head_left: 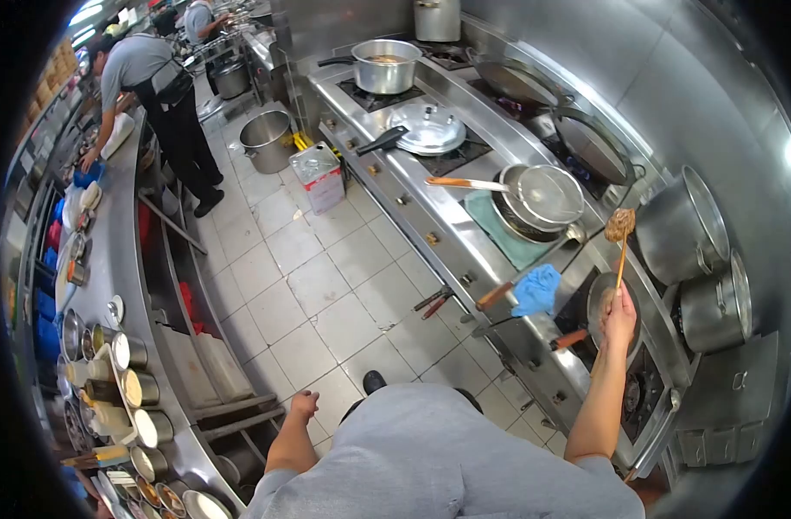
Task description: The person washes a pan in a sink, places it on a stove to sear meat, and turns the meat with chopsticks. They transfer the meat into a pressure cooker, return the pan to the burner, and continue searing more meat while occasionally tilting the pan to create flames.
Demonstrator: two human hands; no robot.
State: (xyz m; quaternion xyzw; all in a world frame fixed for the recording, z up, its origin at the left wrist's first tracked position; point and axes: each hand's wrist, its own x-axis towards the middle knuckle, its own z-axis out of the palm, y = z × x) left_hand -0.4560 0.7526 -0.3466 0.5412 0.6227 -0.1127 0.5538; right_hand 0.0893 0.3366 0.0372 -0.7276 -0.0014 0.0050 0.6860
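Observation:
My right hand (618, 320) is closed round a thin wooden stick (621, 264) with a rough brown lump (620, 225) on its far end. It is raised over the stove's near end, overlapping a dark pan (599, 303) with a wooden handle (569, 339). The lump appears beside a tall steel pot (682, 227). Down at my left side, over the floor, my left hand (304, 405) is loosely curled with nothing visible in it. A blue cloth (535, 290) lies on the stove front, left of my right hand.
A wire strainer (547, 194) rests over a pan on the stove (452, 197). Behind it are a lidded pan (427, 130) and a pot (387, 67) of brown liquid. A tin (319, 176) and a steel pot (268, 141) stand on the floor. Another person (158, 86) leans over the left counter (119, 233).

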